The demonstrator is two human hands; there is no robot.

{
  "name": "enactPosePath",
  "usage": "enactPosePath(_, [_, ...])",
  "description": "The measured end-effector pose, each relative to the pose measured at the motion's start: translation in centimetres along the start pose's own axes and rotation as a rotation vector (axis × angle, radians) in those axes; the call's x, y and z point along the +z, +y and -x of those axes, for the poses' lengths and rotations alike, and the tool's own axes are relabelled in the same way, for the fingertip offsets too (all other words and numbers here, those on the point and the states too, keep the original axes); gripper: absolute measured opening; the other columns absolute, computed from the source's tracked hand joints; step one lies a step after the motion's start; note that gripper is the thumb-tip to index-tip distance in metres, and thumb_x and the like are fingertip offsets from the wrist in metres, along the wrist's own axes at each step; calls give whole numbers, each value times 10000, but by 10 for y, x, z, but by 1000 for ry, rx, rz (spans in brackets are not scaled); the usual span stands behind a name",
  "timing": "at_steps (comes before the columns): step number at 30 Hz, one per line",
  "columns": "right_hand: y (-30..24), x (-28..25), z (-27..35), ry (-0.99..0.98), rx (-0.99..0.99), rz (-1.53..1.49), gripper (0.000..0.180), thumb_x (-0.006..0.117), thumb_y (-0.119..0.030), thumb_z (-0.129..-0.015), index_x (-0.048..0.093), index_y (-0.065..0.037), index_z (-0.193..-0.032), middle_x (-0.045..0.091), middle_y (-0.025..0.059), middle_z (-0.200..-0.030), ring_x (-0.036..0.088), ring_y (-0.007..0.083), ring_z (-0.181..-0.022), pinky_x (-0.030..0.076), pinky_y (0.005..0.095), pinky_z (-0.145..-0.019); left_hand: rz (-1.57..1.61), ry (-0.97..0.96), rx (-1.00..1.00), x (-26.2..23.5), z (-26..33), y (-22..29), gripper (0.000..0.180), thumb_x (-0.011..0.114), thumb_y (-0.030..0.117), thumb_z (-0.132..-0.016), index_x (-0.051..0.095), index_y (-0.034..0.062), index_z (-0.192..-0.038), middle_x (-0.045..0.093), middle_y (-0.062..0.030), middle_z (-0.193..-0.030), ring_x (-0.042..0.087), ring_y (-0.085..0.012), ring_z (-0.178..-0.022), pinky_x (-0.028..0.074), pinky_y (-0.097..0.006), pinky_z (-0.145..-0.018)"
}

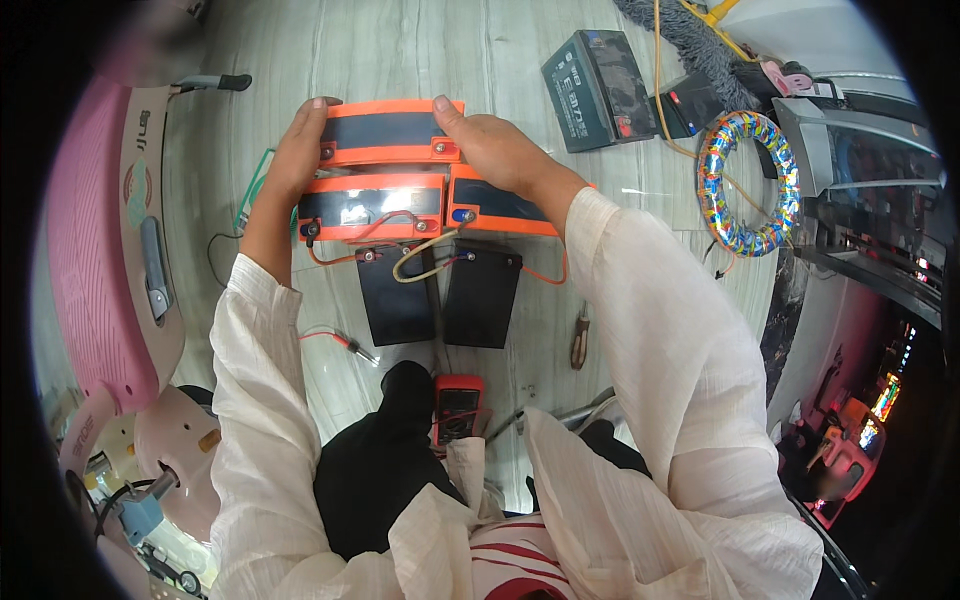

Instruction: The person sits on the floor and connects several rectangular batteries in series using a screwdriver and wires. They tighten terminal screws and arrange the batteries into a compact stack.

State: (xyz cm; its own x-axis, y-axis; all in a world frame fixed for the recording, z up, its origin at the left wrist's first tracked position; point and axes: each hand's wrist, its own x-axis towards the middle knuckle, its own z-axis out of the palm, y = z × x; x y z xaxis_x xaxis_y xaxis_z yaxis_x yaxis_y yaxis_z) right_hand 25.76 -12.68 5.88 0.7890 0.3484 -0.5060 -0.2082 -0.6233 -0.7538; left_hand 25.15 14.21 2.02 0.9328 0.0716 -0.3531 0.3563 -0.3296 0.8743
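Observation:
My left hand (pixel 304 148) and my right hand (pixel 497 150) grip opposite ends of an orange battery with a dark top (pixel 378 130). It is at the far side of the group, and what lies under it is hidden. Nearer to me, two more orange batteries, a left one (pixel 375 208) and a right one (pixel 505 207), sit side by side; my right wrist partly covers the right one. Closest stand two black batteries (pixel 398 305) (pixel 482 305). A yellowish wire (pixel 402 272) and several red leads join some terminals; the terminals showing on the held battery have no wire that I can see.
A red multimeter (pixel 459 402) lies by my feet, a red test lead (pixel 350 345) left of it and a screwdriver (pixel 580 338) to the right. A pink scooter (pixel 105 260) flanks the left. A dark battery (pixel 598 92) and a colourful wrapped ring (pixel 709 185) are at right.

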Motion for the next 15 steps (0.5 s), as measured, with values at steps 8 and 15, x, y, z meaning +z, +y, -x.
enactPosePath(8, [0,1,1,-3,-31,-46,988,224,-792,-898,687,65,-1062,646,278,-1111,587,393,-1095,436,433,-970,189,92,-83,1,-2,-2,528,360,468,-1014,637,38,-1142,629,-80,-1076,557,-162,-951,459,-296,-820])
enactPosePath(15, [-17,10,6,-102,-38,-11,927,270,-770,-902,701,36,-1057,648,275,-1120,588,394,-1100,442,421,-970,157,220,-98,-7,-3,-14,499,384,439,-1008,649,33,-1124,618,-68,-1017,507,-146,-842,419,-289,-733])
